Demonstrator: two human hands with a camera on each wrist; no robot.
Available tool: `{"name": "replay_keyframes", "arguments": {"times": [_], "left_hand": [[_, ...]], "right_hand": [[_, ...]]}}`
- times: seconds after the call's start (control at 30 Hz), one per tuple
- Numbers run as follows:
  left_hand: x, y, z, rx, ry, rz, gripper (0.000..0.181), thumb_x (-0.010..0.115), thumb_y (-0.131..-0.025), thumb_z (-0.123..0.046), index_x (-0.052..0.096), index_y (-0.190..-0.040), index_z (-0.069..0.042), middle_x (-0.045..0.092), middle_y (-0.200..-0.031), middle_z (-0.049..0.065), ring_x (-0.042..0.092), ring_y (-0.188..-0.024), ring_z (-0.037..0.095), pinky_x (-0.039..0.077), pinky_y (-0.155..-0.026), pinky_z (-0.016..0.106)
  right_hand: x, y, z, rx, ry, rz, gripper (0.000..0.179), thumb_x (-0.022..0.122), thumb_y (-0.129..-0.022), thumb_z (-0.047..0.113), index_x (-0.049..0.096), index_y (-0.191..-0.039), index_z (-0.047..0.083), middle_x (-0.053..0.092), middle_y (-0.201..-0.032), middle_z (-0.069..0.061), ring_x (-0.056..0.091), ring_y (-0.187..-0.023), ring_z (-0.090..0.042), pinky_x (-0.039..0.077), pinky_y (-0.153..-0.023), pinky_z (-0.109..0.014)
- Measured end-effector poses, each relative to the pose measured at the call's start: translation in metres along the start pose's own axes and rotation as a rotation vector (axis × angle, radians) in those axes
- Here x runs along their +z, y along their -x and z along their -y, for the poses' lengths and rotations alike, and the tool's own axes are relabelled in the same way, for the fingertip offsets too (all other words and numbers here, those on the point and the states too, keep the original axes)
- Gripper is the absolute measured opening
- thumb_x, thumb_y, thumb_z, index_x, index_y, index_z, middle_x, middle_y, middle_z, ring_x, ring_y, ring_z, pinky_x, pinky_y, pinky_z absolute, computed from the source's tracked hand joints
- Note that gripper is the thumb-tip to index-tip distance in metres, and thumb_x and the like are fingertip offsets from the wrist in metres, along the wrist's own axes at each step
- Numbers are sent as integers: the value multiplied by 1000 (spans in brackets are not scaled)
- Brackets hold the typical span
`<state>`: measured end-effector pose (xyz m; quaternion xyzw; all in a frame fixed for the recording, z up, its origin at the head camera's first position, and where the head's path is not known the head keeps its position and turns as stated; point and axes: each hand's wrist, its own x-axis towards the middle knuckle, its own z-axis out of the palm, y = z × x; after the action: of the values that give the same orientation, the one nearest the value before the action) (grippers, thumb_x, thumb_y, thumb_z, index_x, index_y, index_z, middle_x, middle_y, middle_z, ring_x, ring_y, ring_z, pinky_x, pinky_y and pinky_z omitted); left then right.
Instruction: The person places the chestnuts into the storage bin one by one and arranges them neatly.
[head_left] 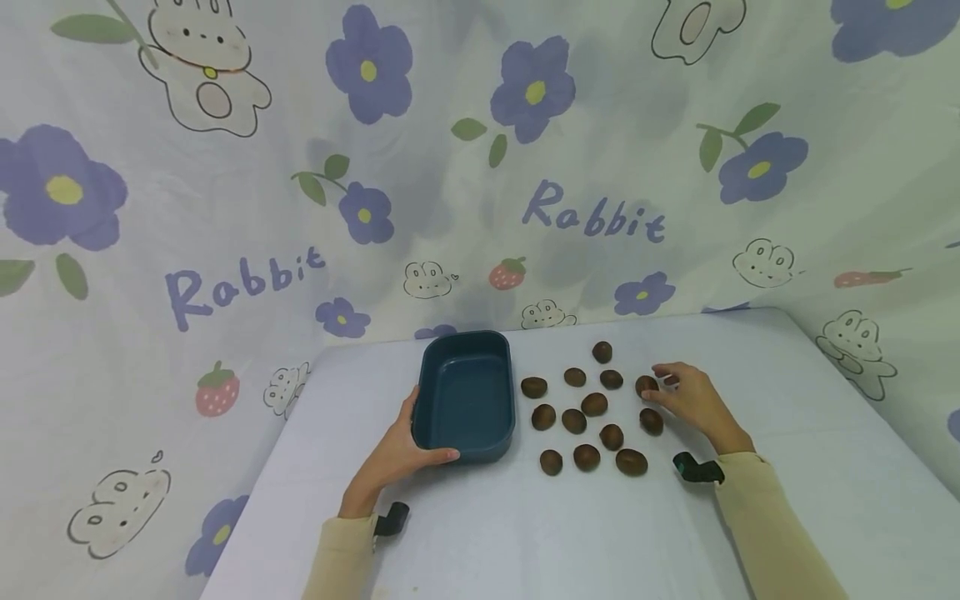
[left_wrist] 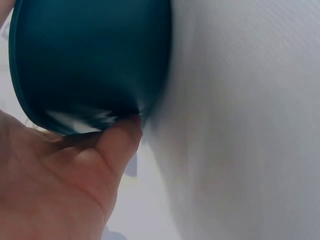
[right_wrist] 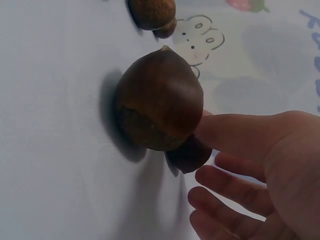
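Note:
A dark teal rectangular dish [head_left: 465, 457] stands on the table at the centre left. My left hand [head_left: 401, 450] grips its near left corner, thumb along the near wall and fingers at the left side; in the left wrist view the thumb [left_wrist: 122, 140] presses the dish wall [left_wrist: 95, 60]. My right hand [head_left: 693, 404] is at a chestnut [head_left: 645, 386] on the right of a scattered group, thumb at its side and fingers apart and loosely bent. Nearer the wrist lies another chestnut [head_left: 651, 422], large in the right wrist view, where this chestnut [right_wrist: 160, 100] partly hides the one behind [right_wrist: 192, 154].
Several more brown chestnuts [head_left: 594, 405] lie spread on the white tablecloth [head_left: 570, 533] between the dish and my right hand. One chestnut [head_left: 602, 352] is farthest back. Behind the table hangs a patterned cloth [head_left: 450, 200] with rabbits and purple flowers.

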<state>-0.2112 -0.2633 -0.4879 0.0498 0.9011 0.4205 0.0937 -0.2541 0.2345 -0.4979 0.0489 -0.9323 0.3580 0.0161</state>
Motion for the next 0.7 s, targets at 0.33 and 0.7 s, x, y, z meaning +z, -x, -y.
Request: {"name": "replay_keyframes", "arguments": {"times": [0.33, 0.7], "left_hand": [[1, -1, 1, 18, 4, -5, 138, 93, -72, -49, -3, -168, -22, 13, -173, 21, 22, -158, 46, 28, -121, 69], [5, -1, -2, 25, 28, -14, 138, 93, -71, -49, -2, -168, -23, 15, -173, 21, 25, -157, 47, 29, -121, 69]], "right_hand": [[4, 0, -4, -2, -8, -1, 51, 81, -90, 19, 65, -130, -8, 67, -126, -30, 63, -115, -46, 54, -94, -58], [4, 1, -2, 4, -17, -2, 50, 80, -90, 21, 66, -129, -6, 68, -124, -29, 62, -116, -46, 52, -95, -59]]}}
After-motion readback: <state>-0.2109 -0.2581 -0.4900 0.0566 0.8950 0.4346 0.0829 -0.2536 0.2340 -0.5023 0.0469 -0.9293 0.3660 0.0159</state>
